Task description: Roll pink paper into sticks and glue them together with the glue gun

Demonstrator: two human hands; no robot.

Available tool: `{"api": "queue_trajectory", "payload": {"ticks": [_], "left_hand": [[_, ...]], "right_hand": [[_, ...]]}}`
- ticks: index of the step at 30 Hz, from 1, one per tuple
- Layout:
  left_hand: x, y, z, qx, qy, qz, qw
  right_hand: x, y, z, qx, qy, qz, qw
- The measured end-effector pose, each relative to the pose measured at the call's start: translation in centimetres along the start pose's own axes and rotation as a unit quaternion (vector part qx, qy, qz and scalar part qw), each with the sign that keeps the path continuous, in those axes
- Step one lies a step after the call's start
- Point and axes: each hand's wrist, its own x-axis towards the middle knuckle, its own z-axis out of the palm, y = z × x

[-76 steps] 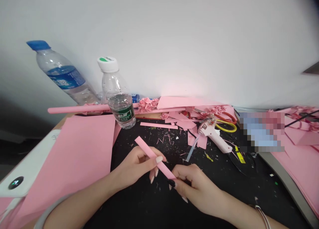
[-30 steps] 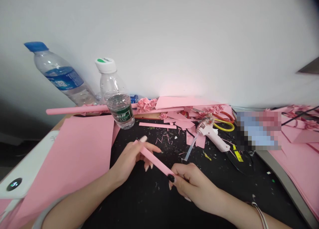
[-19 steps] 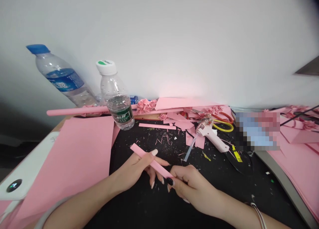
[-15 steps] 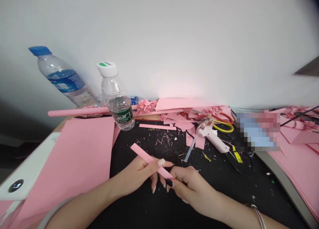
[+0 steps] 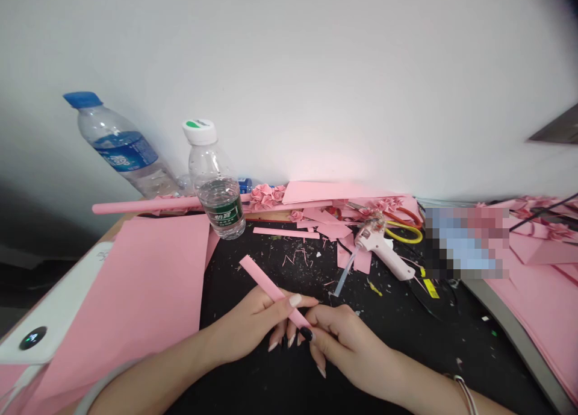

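Both hands pinch one narrow pink paper strip [image 5: 262, 276], held slanting above the black table mat [image 5: 235, 379]. My left hand [image 5: 257, 318] grips it near the middle, thumb on top and fingers beneath. At the strip's lower right end, my right hand [image 5: 347, 343] is closed on it, the dark-nailed thumb pressing from above. The strip's upper left end sticks out free past my left hand. A second pink strip [image 5: 286, 232] lies flat on the mat beyond the hands, near thin curly paper scraps [image 5: 295, 258].
Pink sheets [image 5: 149, 282] lie at left beside a white device [image 5: 27, 324]. Behind stand a green-labelled water bottle [image 5: 221, 204] and a leaning blue-capped bottle [image 5: 126, 150]. A glue gun [image 5: 383, 252], yellow-handled scissors [image 5: 404, 233] and paper roses [image 5: 266, 195] lie farther back. More pink paper [image 5: 537, 306] is at right.
The view has shifted slightly. My right hand's lower fingers have moved a little on the strip's end; both hands still hold the same strip.
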Motion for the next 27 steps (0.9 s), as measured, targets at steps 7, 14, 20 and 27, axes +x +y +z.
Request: {"api": "queue_trajectory", "payload": {"ticks": [7, 14, 20, 27], "left_hand": [[0.3, -0.2, -1.1, -0.049, 0.140, 0.035, 0.988], [0.3, 0.3, -1.4, -0.124, 0.103, 0.080, 0.984], [0.5, -0.2, -1.5, -0.171, 0.102, 0.050, 0.979], [0.4, 0.5, -1.2, -0.182, 0.122, 0.018, 0.976]], "right_hand": [[-0.7, 0.2, -1.3, -0.138, 0.164, -0.057, 0.975], [-0.6, 0.3, -7.7, -0.385, 0.377, 0.021, 0.842], [-1.0, 4.3, -11.8, -0.494, 0.379, 0.123, 0.773], [-0.6, 3.7, -11.6, -0.479, 0.371, 0.207, 0.768]]}}
